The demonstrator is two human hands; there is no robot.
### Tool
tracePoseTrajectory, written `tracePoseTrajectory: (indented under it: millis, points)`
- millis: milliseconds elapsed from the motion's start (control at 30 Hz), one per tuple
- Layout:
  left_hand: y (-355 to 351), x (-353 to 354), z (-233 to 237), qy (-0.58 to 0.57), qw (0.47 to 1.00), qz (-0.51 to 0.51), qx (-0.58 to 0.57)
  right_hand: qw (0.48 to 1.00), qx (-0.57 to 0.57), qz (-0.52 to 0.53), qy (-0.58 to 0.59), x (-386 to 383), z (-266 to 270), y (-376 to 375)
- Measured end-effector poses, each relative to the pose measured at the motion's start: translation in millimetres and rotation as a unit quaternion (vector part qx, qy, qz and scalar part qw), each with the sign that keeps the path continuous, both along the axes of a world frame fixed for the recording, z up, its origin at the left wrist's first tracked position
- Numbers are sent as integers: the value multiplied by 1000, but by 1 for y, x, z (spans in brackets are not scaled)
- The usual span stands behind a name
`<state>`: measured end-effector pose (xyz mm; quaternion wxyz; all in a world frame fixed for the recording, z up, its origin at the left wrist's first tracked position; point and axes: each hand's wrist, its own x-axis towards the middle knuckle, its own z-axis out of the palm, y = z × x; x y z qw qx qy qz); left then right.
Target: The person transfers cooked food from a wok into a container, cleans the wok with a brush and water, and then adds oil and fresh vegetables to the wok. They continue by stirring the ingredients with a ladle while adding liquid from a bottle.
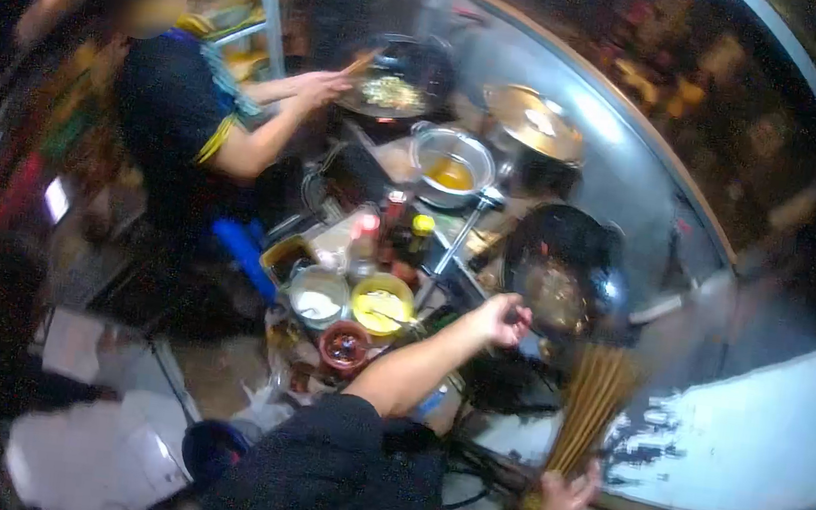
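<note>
My left hand [504, 320] reaches out to the near-left rim of a dark wok [557, 272]. Its fingers are curled, and what they hold is too blurred to make out. Lower right, my right hand [567, 495] is closed round the lower end of a bundled bamboo brush [592, 407]. The bristles fan out upward, close to the wok's lower edge. Something pale and glossy lies in the wok.
At the upper left another person [168, 107] works over a second wok [405, 63] with pale food. Between the woks stand a pot of yellowish liquid [453, 168] and a brass-coloured lid [534, 121]. Seasoning bowls [382, 305] and bottles [421, 231] stand left of my forearm.
</note>
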<state>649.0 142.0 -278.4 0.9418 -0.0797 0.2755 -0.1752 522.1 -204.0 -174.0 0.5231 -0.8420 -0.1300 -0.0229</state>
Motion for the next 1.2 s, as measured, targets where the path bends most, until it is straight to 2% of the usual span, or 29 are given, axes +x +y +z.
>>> tracePoseTrajectory:
  millis: [33,67,133,167,200,233,267,300,333,367,400,433,467,500,533,567,667,700,733,800,867,933,967,1000,1067,1100,1133,1200]
  points:
    - [-4,-8,13,40,998,29,40,997,46,59,3,39,13,8]
    - [-4,-5,-11,-30,999,15,-40,955,219,99,176,61,56,41]
    - [-12,-7,-4,4,999,35,19,946,170,225,162,94,73,72]
    - [-13,-7,-11,-15,998,31,-47,947,156,243,141,96,70,92]
    - [-24,6,-28,-17,998,32,42,947,109,229,198,127,38,85]
    - [-29,20,-54,-46,998,34,4,944,127,196,233,139,20,96]
    - [-31,15,-50,-88,995,29,-25,938,140,167,270,148,9,111]
    - [-33,12,-36,-56,996,61,14,947,64,165,267,144,15,131]
    - [-35,8,-21,-24,994,91,57,950,-10,189,250,169,-9,133]
    - [-29,-21,21,-44,988,118,86,954,-83,225,181,217,-58,118]
    - [-32,0,-4,-58,994,90,-21,933,-104,270,214,227,-59,128]
    - [-31,-6,2,-100,989,84,65,909,-125,315,244,237,-60,139]
    - [-33,-3,8,-72,992,99,14,881,-147,358,272,246,-60,150]
    - [-40,28,-13,-21,991,132,9,850,-191,389,299,250,-60,156]
    - [-35,17,-2,-60,990,125,37,830,-236,405,303,256,-62,161]
    - [-35,19,-4,-78,989,126,12,813,-281,418,291,258,-65,161]
    - [-33,27,2,-70,991,116,-3,814,-331,406,252,285,-71,169]
    - [-37,31,-2,-79,985,151,-14,820,-334,396,241,293,-71,172]
    - [-35,31,-9,-136,980,130,-69,827,-334,386,237,299,-72,175]
    - [-36,43,-10,-69,983,134,-102,837,-333,370,228,311,-72,180]
    - [-32,32,-4,-67,988,125,-62,842,-333,360,223,316,-77,182]
    - [-28,30,-2,-31,992,103,-72,843,-336,353,228,317,-81,179]
    - [-29,31,-6,-38,985,144,-86,842,-336,355,230,318,-84,177]
    - [-29,33,-10,-36,986,138,-84,843,-335,350,234,318,-85,178]
    - [-24,32,-18,0,971,135,-198,842,-335,348,241,321,-90,177]
    - [-23,27,-17,-23,977,147,-153,838,-339,348,247,319,-92,175]
    - [-17,27,-14,38,978,107,-174,836,-343,348,251,318,-95,173]
    - [-15,24,-17,7,990,117,-74,828,-351,354,256,312,-103,170]
